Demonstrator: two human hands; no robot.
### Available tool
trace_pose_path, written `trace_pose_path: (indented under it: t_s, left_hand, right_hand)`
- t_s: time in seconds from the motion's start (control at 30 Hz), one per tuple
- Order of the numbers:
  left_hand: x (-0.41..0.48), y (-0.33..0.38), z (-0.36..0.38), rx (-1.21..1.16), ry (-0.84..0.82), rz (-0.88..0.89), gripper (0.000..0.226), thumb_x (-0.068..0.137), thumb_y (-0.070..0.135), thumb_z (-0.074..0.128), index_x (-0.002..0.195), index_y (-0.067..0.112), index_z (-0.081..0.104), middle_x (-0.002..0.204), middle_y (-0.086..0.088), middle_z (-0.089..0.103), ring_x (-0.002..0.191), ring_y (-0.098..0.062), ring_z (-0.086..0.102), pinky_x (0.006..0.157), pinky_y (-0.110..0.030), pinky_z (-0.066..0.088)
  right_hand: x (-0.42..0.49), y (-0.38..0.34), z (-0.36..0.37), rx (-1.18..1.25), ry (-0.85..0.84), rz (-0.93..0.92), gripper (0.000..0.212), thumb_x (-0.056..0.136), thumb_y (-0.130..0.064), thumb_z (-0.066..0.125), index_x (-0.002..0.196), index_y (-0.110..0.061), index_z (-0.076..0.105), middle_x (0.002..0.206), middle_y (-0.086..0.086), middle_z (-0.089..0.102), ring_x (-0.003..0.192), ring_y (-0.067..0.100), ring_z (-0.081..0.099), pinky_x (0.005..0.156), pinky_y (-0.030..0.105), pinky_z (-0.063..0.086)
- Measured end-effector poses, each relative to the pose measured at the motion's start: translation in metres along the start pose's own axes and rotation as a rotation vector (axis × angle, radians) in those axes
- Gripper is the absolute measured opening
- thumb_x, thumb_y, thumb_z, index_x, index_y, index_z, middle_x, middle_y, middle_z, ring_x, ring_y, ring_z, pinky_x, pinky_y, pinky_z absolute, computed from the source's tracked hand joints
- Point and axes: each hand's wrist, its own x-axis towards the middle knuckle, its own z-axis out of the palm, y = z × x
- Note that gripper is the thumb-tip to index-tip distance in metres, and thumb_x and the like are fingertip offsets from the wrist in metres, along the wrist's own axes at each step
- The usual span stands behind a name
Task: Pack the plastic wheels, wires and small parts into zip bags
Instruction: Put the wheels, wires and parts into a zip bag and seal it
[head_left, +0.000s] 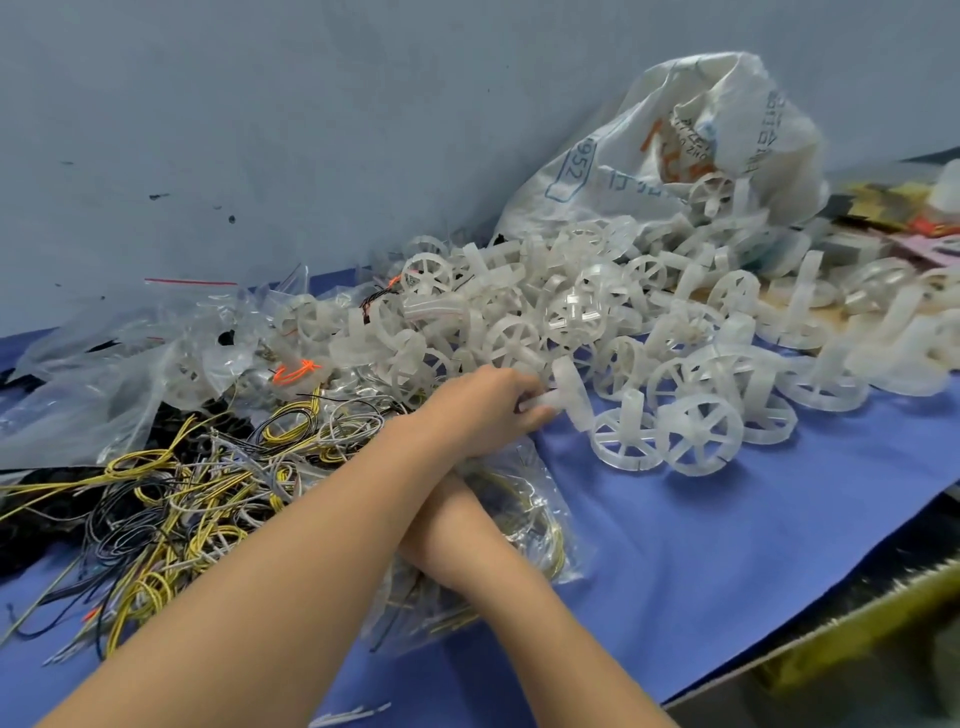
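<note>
Translucent white spoked plastic wheels (698, 434); tangled thin wires (171, 499), yellow, black and grey; clear plastic zip bags (78, 395), red seal stripe; white woven sack (623, 156), blue and orange print; plain blue tablecloth (727, 545).

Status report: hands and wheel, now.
Left hand pinches a wheel by its stem. Right hand hidden under the left forearm, grip unseen. Zip bag below; loose wires alongside.

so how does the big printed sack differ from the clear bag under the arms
The printed sack is milky white with lettering; the clear bag is see-through and plain. The sack is bigger and slumps against the wall; the bag lies on the blue cloth. The sack spills wheels; the bag holds coiled wires. Both are plastic.
</note>
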Motion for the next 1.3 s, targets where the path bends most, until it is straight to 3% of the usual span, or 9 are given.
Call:
trace_pose_path:
  t_s: [0.13,0.27,0.5,0.7,0.83,0.97,1.07,1.17,1.3]
  left_hand:
    - [-0.02,0.005,-0.025,-0.166,0.115,-0.048,0.037,0.1,0.039,0.048,0.08,0.008,0.055,0.071,-0.005,0.059,0.068,-0.027,0.054,0.062,-0.037,0.044]
    - [-0.07,0.003,-0.058,-0.581,0.386,-0.102,0.026,0.102,0.031,0.048,0.085,0.016,0.062,0.073,0.006,0.065,0.062,-0.008,0.059,0.056,-0.021,0.044]
    - [-0.202,-0.027,-0.07,-1.141,0.487,-0.34,0.03,0.091,0.04,0.056,0.082,0.012,0.065,0.079,-0.005,0.056,0.065,-0.018,0.054,0.05,-0.026,0.047]
    - [-0.231,-0.044,-0.073,-1.087,0.388,-0.468,0.021,0.091,0.033,0.054,0.09,0.022,0.072,0.076,-0.003,0.057,0.059,-0.016,0.053,0.046,-0.024,0.043]
    - [-0.24,-0.043,-0.075,-0.602,0.285,-0.411,0.033,0.084,0.054,0.049,0.105,0.04,0.07,0.069,0.017,0.063,0.055,-0.002,0.05,0.053,-0.013,0.038]
    - [-0.237,-0.035,-0.081,-0.27,0.329,-0.341,0.045,0.087,0.055,0.042,0.12,0.035,0.066,0.093,0.026,0.069,0.083,0.011,0.06,0.074,-0.009,0.041]
    - [-0.231,-0.032,-0.084,-0.13,0.332,-0.323,0.041,0.093,0.052,0.045,0.126,0.035,0.062,0.111,0.02,0.068,0.103,-0.001,0.062,0.089,-0.03,0.049]
    - [-0.221,-0.026,-0.083,-0.191,0.279,-0.246,0.021,0.096,0.045,0.047,0.105,0.04,0.065,0.092,0.021,0.067,0.083,0.0,0.061,0.076,-0.028,0.049]
    - [-0.203,-0.019,-0.075,-0.467,0.141,-0.272,0.015,0.087,0.016,0.051,0.078,0.025,0.06,0.069,0.008,0.064,0.068,0.001,0.062,0.065,-0.02,0.05]
  right_hand:
    - [0.007,-0.016,-0.002,0.356,0.021,0.227,0.019,0.101,-0.01,0.041,0.108,-0.004,0.058,0.126,0.019,0.059,0.111,0.038,0.056,0.092,0.039,0.048]
    - [-0.001,-0.011,0.0,0.947,0.395,0.319,0.024,0.095,-0.032,0.05,0.077,-0.018,0.058,0.083,0.006,0.067,0.077,0.025,0.06,0.067,0.037,0.045]
    - [-0.005,-0.012,-0.008,1.091,0.497,0.359,0.014,0.09,-0.034,0.057,0.084,-0.025,0.067,0.064,-0.014,0.058,0.054,-0.004,0.051,0.049,0.016,0.035]
    - [-0.01,-0.023,-0.02,1.052,0.623,0.456,0.012,0.09,-0.032,0.06,0.08,-0.028,0.064,0.069,-0.013,0.063,0.066,-0.005,0.056,0.054,0.01,0.04]
    - [-0.017,-0.039,-0.03,0.964,0.724,0.44,0.013,0.09,-0.034,0.06,0.079,-0.028,0.065,0.071,-0.014,0.064,0.073,-0.002,0.058,0.061,0.013,0.043]
    - [-0.026,-0.048,-0.043,0.78,0.839,0.43,0.014,0.093,-0.038,0.058,0.084,-0.028,0.063,0.078,-0.016,0.063,0.075,0.0,0.057,0.062,0.017,0.042]
    - [-0.033,-0.052,-0.055,0.744,0.873,0.414,0.013,0.092,-0.038,0.058,0.085,-0.028,0.064,0.08,-0.015,0.063,0.077,0.002,0.057,0.062,0.019,0.042]
    - [-0.039,-0.067,-0.064,0.657,0.842,0.358,0.012,0.093,-0.036,0.057,0.087,-0.027,0.062,0.085,-0.011,0.063,0.078,0.012,0.06,0.069,0.037,0.048]
    - [-0.041,-0.086,-0.071,0.557,0.724,0.302,0.013,0.095,-0.04,0.051,0.092,-0.029,0.057,0.095,-0.008,0.061,0.086,0.019,0.061,0.07,0.039,0.046]
